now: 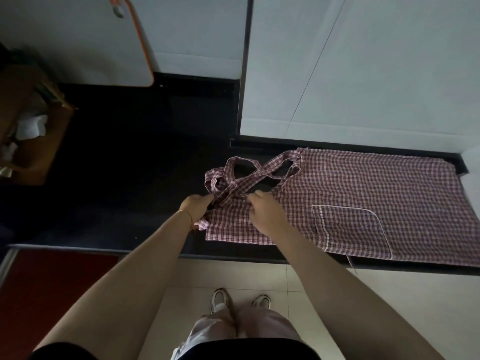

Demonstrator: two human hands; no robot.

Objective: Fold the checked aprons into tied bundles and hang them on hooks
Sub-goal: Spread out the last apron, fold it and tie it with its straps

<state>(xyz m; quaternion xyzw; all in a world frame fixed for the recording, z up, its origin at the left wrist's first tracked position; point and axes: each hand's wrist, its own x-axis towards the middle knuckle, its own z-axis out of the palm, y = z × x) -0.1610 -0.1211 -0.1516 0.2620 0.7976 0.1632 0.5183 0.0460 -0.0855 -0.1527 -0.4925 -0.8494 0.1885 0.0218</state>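
Both bare arms reach forward side by side. The left hand [195, 206] has its fingers curled, pinching checked cloth, a thin band on its wrist. The right hand [262, 209], just beside it, grips cloth too, knuckles up

A red-and-white checked apron [350, 201] lies spread flat on the dark counter [124, 165], pocket [350, 229] up. Its straps [246, 175] lie crossed and looped at the left end.
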